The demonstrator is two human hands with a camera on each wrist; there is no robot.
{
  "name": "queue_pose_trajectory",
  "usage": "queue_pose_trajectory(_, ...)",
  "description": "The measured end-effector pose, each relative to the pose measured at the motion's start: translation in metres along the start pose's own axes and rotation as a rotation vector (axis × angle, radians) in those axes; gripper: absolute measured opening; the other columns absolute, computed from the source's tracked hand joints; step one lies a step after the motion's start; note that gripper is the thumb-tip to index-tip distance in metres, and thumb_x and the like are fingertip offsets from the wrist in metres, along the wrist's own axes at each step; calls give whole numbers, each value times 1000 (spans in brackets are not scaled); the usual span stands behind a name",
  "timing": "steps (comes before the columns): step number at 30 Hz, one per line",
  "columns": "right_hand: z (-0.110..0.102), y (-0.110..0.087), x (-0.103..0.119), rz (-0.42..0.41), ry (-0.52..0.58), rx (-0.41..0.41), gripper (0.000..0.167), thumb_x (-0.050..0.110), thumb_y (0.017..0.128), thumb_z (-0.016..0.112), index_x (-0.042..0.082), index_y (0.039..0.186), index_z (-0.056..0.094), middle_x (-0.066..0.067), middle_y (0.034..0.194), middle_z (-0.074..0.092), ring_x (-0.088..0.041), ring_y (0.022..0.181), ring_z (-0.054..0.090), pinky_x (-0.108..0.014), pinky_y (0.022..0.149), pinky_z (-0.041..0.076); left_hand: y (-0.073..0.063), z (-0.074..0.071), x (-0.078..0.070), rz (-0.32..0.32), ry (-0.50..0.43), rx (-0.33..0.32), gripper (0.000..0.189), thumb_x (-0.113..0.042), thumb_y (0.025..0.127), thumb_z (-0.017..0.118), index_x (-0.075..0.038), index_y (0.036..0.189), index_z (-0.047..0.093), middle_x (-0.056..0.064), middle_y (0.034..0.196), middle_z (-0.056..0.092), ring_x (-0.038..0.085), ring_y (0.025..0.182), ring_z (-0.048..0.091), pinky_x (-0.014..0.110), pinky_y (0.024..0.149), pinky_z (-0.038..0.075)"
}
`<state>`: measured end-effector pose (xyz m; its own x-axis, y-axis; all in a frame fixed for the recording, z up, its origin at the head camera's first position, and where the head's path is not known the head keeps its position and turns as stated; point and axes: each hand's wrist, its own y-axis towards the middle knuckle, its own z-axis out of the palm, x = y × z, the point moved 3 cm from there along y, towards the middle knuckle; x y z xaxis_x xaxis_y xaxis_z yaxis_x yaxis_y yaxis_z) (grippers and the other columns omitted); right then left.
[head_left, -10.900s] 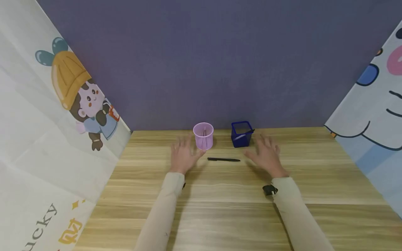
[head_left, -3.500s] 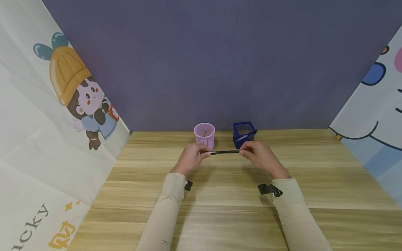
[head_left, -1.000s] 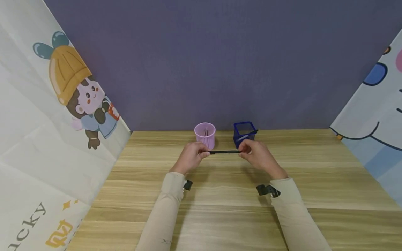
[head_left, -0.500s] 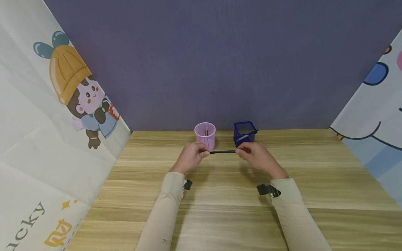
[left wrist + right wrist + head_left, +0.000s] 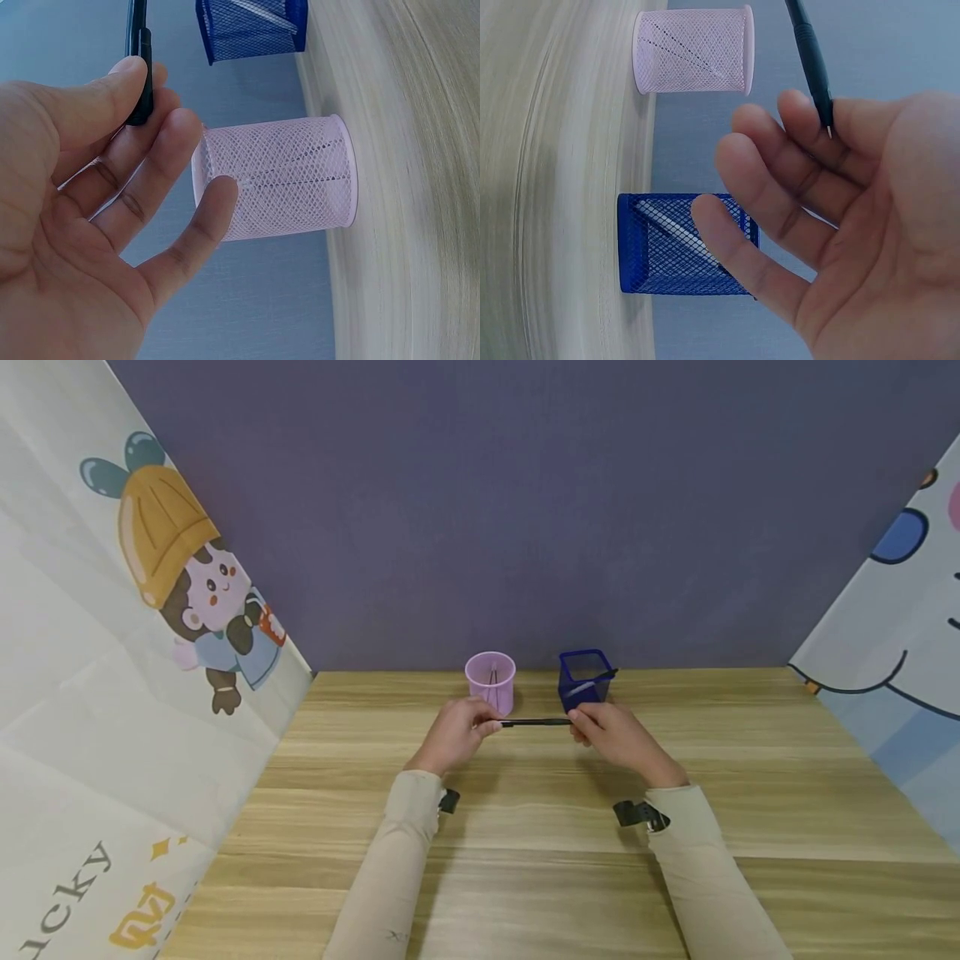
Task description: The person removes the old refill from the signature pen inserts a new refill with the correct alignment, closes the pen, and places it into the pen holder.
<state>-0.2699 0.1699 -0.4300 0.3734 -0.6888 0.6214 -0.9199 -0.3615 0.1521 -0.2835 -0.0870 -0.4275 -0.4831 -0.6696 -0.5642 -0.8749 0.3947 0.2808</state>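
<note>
A black pen (image 5: 534, 722) lies level between both hands, raised over the wooden table. My left hand (image 5: 450, 739) pinches its clip end between thumb and index finger; in the left wrist view the other fingers spread loosely beside the pen's clip (image 5: 145, 64). At the opposite end, my right hand (image 5: 622, 742) pinches the pen near its point. The fine metal nib (image 5: 829, 133) shows between thumb and index finger in the right wrist view. Behind the left hand stands a pink mesh pen cup (image 5: 277, 180), and behind the right hand a square blue mesh pen holder (image 5: 682, 244).
Thin dark sticks (image 5: 492, 678) stand in the pink cup, and another pen (image 5: 604, 677) leans in the blue holder. The wooden table (image 5: 540, 877) meets a dark blue-grey panel (image 5: 555, 527) at the back. White printed sheets (image 5: 90, 710) flank both sides.
Since the oldest frame, both hands have picked the pen up off the table. Over the last second, the right fingers slid inward along the pen, then back toward its point; the left hand stayed put.
</note>
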Motion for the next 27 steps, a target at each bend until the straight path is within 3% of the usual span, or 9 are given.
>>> queue_pose_trajectory(18,-1,-1,1,-10,-9,15,30,24,110,48,8,90,65,-3,79,64,-15,66,54,-29,59,43,1,0,1,-2,-18,6,8,-15,94,74,-10,99,79,1,96,73,12,83,61,29,76,54)
queue_pose_trajectory(27,-1,-3,1,-15,16,29,23,23,109,50,14,93,64,-2,83,67,-29,79,66,-31,61,46,0,1,3,-5,-19,8,8,-14,94,74,-10,99,79,2,96,74,14,84,63,30,77,55)
